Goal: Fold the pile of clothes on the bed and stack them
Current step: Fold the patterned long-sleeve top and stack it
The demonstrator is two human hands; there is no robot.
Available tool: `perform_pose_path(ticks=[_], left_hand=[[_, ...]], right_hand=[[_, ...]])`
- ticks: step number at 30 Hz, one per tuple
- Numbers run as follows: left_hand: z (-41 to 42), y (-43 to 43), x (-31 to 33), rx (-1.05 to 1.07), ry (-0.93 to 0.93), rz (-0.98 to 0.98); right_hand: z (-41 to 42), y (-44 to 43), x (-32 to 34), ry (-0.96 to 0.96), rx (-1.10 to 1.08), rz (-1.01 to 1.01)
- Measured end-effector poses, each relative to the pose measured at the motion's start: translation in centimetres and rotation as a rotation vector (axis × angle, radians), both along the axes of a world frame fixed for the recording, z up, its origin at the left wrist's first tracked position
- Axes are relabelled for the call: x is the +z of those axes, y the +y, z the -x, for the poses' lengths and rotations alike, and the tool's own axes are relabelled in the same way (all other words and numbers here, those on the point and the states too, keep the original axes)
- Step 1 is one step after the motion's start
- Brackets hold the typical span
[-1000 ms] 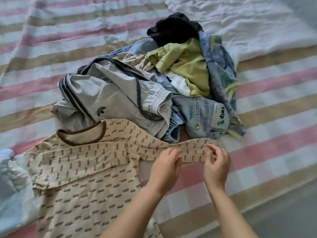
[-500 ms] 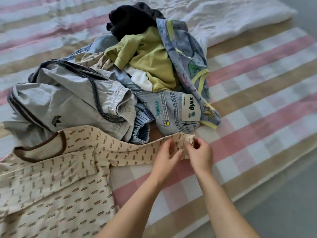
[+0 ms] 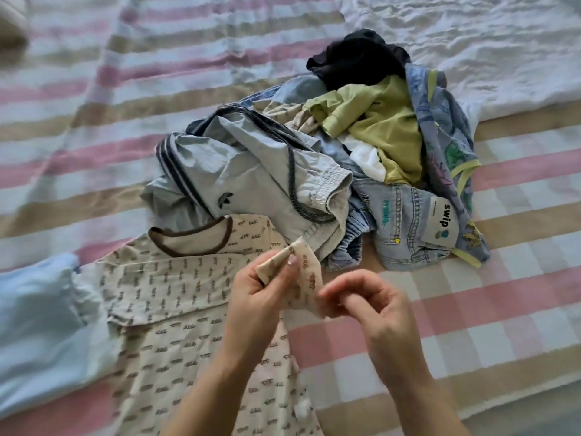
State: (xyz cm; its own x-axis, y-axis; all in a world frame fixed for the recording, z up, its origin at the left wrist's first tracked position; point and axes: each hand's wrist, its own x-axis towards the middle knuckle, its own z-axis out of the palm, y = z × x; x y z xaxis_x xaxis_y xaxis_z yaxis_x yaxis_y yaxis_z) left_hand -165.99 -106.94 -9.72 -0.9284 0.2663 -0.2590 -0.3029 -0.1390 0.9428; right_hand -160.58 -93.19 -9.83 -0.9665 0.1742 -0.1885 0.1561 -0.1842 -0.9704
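Both left hand and right hand pinch the patterned top's sleeve end between them, which may flop crooked if either loosens.

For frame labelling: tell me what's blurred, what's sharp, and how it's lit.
Head view: the light blue garment and bedspread at left are smeared; the jeans are sharp, label readable; the left hand and right hand holding the patterned shirt look slightly soft; even light, no hard shadows.

A crumpled white blanket lies far right, and grey floor shows at the near-right corner.
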Motion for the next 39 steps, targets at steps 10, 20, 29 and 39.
perform_pose_path(ticks=[10,20,29,39], left_hand=[[1.5,-12.0,0.6,-0.285,0.084,0.057],[3.8,-20.4,-6.3,0.062,-0.213,0.081],[3.7,-24.9,-11.1,0.203,-0.457,0.249],[3.1,-24.3,-12.8,0.296,-0.466,0.246]], right_hand=[[14.7,-6.7,-6.7,-0.046,0.921,-1.013],[17.9,-6.2,-10.5,-0.196,1.077,-1.330],[17.4,-3.1,-11.8,-0.100,0.896,-1.189],[16.9,-3.4,-12.5,-0.108,0.863,-1.305]])
